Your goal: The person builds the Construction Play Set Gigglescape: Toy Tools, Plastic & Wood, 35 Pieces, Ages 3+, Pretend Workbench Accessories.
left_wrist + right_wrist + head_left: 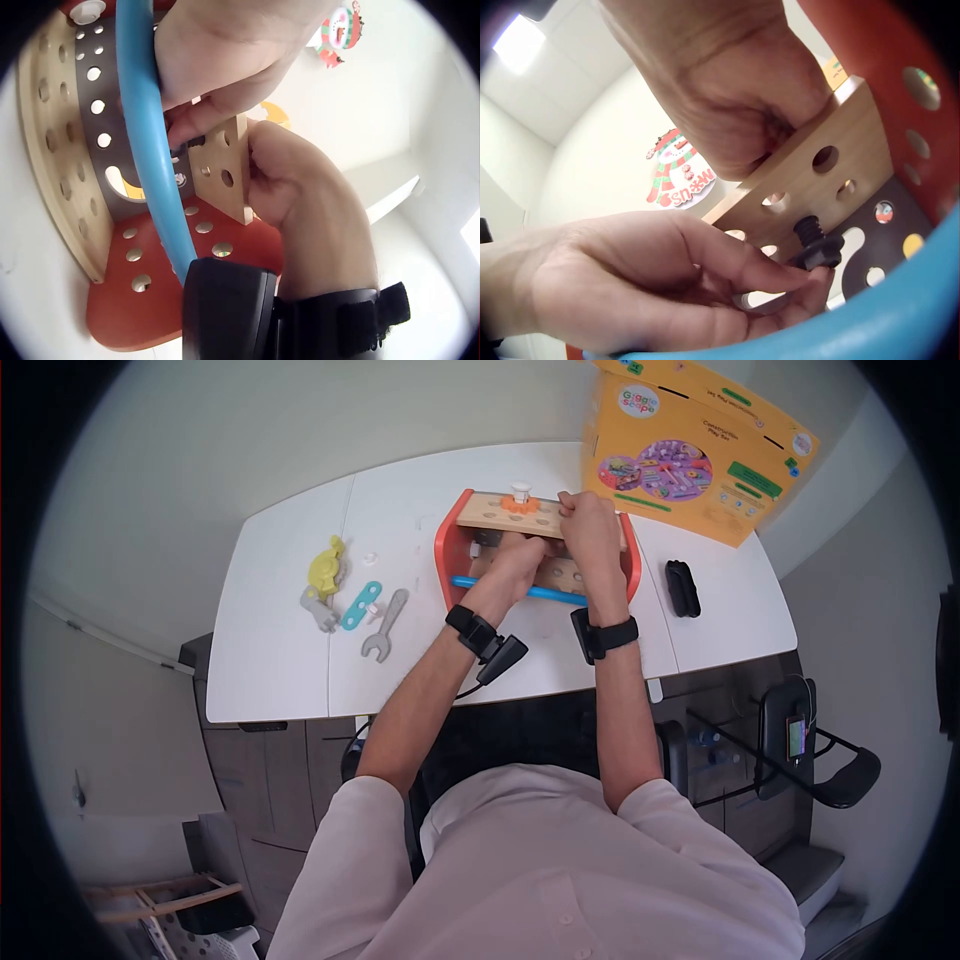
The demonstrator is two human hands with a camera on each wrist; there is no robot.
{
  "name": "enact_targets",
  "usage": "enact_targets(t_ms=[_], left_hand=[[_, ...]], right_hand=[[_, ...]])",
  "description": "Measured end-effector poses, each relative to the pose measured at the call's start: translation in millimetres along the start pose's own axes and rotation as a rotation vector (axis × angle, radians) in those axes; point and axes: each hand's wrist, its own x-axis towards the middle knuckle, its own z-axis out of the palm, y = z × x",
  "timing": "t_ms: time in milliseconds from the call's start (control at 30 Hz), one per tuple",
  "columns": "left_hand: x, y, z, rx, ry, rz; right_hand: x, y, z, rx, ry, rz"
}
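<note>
Past a smooth blue rod point(560, 596), the left hand point(515, 565) pinches a black, ridged plastic-looking bolt point(817, 253) beneath a pale wooden plank point(478, 503).
From here the bolt looks light, stiff and a bit slick, best held by its broad head; the right hand point(592, 532) curls at the plank's top, its grip hidden, so I can't tell what it holds; a yellow cardboard box point(740, 445) stands behind.

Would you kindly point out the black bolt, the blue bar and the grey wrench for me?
Black bolt point(808, 230): right wrist view, threaded shaft.
Blue bar point(151, 154): left wrist view, middle stretch.
Grey wrench point(391, 615): head view, handle.
</note>
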Motion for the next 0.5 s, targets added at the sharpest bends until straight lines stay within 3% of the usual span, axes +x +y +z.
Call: enact_targets(t_ms=[133,233,333,500], left_hand=[[-12.0,6.4,3.1,-0.094,0.017,-0.012],[-16.1,10.7,-0.9,-0.108,-0.058,-0.002],[-15.0,6.3,-7.2,-0.095,-0.056,0.006],[-8.9,3.5,-12.9,-0.182,-0.197,-0.055]], right_hand=[[-0.8,-0.3,-3.2,-0.064,-0.062,0.000],[3.1,3.2,3.4,-0.021,-0.025,0.037],[2.8,7.2,5.1,-0.006,0.029,-0.042],[3.0,4.0,1.3,-0.036,-0.033,-0.024]])
